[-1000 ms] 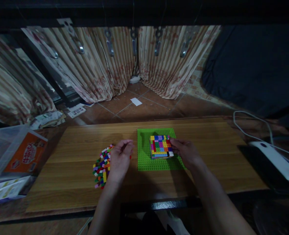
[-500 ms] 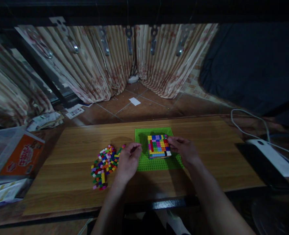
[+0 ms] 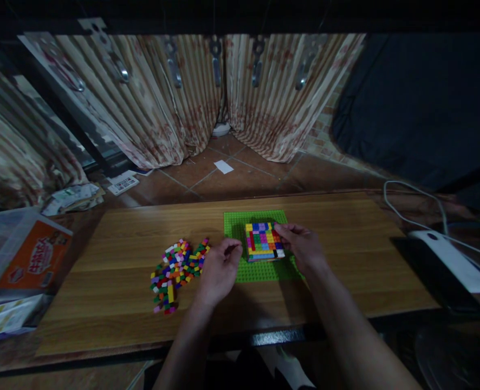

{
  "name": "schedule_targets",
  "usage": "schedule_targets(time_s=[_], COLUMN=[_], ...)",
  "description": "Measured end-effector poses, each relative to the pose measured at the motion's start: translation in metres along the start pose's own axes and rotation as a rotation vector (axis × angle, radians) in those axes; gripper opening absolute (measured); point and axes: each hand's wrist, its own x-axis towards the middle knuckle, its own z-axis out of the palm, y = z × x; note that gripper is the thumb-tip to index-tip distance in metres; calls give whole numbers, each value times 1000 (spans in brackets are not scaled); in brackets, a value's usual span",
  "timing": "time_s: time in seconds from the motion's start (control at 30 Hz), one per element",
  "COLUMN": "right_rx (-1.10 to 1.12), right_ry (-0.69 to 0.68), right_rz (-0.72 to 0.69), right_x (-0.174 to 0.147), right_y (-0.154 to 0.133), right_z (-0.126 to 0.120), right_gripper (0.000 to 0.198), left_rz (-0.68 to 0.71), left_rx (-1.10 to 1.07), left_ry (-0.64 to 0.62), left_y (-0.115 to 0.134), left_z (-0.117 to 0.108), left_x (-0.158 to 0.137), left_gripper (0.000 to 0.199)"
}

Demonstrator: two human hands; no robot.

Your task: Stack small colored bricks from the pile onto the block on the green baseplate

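Note:
A square block built of multicoloured toy bricks (image 3: pixel 261 241) stands on a green studded baseplate (image 3: pixel 256 273). My right hand (image 3: pixel 303 246) is closed at the block's far right corner, its fingertips against the bricks there. Just left of the block, my left hand (image 3: pixel 222 268) hovers with thumb and forefinger pinched together, apart from the block. Whatever the pinch may hold is too small to make out. Loose toy bricks (image 3: pixel 179 265) in many colours lie in a spread pile left of that hand.
The wooden table (image 3: pixel 114 260) carries the baseplate and bricks. At the left stands a clear plastic box (image 3: pixel 4 227) with an orange label. On the right, a white power strip (image 3: pixel 447 260) with a cable lies on a dark flat object. Striped curtains (image 3: pixel 175 108) hang beyond.
My left hand has shifted right, closer to the block, still pinched. My right fingertips have moved slightly left over the block's far right corner.

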Motion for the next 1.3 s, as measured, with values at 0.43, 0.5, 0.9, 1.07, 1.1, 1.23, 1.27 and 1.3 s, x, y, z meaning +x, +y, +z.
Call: schedule_targets(time_s=[0.43, 0.5, 0.9, 1.07, 1.1, 1.23, 1.27, 1.3], right_rx=[-1, -3, -18, 40, 58, 88, 80, 70], right_ry=[-31, -54, -150, -179, -155, -58, -42, -27], right_rz=[71, 84, 142, 145, 133, 41, 19, 2], right_x=[3, 4, 9, 9, 8, 5, 4, 4], right_y=[0, 0, 0, -4, -5, -4, -4, -3], right_z=[2, 1, -5, -12, -11, -1, 2, 4], right_gripper=[41, 39, 37, 37, 37, 38, 38, 38], left_rz=[-29, -26, -40, -48, -48, -46, -46, -45], left_rx=[203, 203, 215, 181, 178, 179, 188, 197], left_ry=[-169, -162, -148, -165, -166, -157, -151, -145], left_y=[8, 6, 7, 7, 7, 7, 6, 5], left_z=[4, 5, 5, 5, 5, 5, 5, 5], left_x=[-7, -7, -4, -3, -3, -3, -3, -3], left_gripper=[28, 27, 28, 27, 27, 29, 29, 30])
